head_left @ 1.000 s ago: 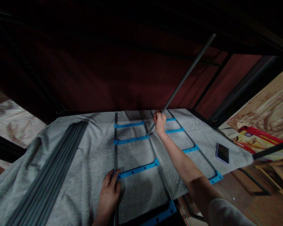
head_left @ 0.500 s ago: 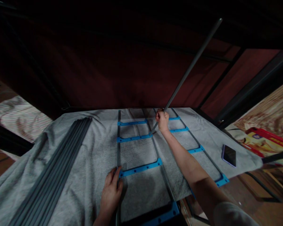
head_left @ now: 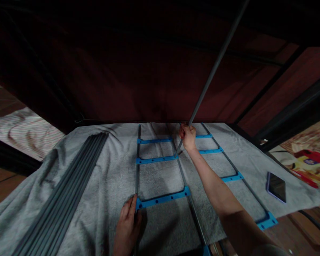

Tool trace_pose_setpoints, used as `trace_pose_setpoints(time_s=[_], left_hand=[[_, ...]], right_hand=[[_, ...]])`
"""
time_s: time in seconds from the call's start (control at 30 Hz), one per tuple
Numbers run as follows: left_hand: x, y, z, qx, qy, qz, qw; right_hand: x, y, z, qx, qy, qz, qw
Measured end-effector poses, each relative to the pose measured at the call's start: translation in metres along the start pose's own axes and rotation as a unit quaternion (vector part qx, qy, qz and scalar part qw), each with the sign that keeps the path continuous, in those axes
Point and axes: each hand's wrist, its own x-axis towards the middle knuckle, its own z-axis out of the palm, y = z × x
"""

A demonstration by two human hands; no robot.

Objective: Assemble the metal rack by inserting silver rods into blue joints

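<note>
My right hand [head_left: 188, 137] is closed around a long grey rod [head_left: 216, 65] that slants up and to the right. The rod's lower end meets the right corner of a blue crosspiece [head_left: 157, 159] in the left ladder-like frame. My left hand [head_left: 128, 222] grips the left side rod [head_left: 137, 177] of that frame, beside the left end of a nearer blue crosspiece [head_left: 164, 199]. A second frame, with blue crosspieces [head_left: 232, 177] and grey side rods, lies to the right, partly behind my right forearm.
Several loose grey rods [head_left: 69, 188] lie side by side at the left on a grey cloth [head_left: 109, 170]. A phone [head_left: 276, 186] rests near the right edge. Behind the cloth stands a dark red panel [head_left: 138, 96]; a red and yellow package [head_left: 313, 167] is at far right.
The view has shifted slightly, and the upper end of the slanted rod has left the picture. Both hands keep their places on the rods.
</note>
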Motion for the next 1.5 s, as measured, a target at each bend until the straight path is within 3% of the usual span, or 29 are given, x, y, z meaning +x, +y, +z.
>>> trace_pose_setpoints(time_s=[0.37, 0.67, 0.93, 1.17, 1.37, 1.43, 1.5], left_hand=[[-0.006, -0.011, -0.001, -0.003, 0.007, 0.042, 0.999], [-0.006, -0.012, -0.001, -0.011, -0.018, 0.017, 1.000], [0.004, 0.002, 0.000, -0.022, -0.002, -0.017, 1.000], [0.011, 0.009, -0.004, -0.051, -0.004, -0.025, 0.998], [0.014, 0.021, -0.031, -0.136, -0.024, -0.044, 0.989], [0.013, 0.011, -0.050, -0.131, -0.003, -0.042, 0.990], [0.013, -0.009, -0.075, -0.060, 0.052, -0.024, 0.997]], right_hand=[[0.007, 0.004, -0.005, 0.063, -0.046, 0.023, 0.997], [0.004, 0.005, -0.007, 0.059, -0.044, 0.014, 0.997], [0.002, 0.004, -0.007, -0.009, -0.009, 0.011, 1.000], [0.003, 0.002, -0.014, -0.143, 0.004, 0.002, 0.990], [-0.014, 0.011, -0.033, -0.210, -0.007, 0.005, 0.978], [-0.023, 0.019, -0.044, -0.211, -0.026, 0.003, 0.977], [-0.035, 0.029, -0.057, -0.224, -0.034, 0.010, 0.974]])
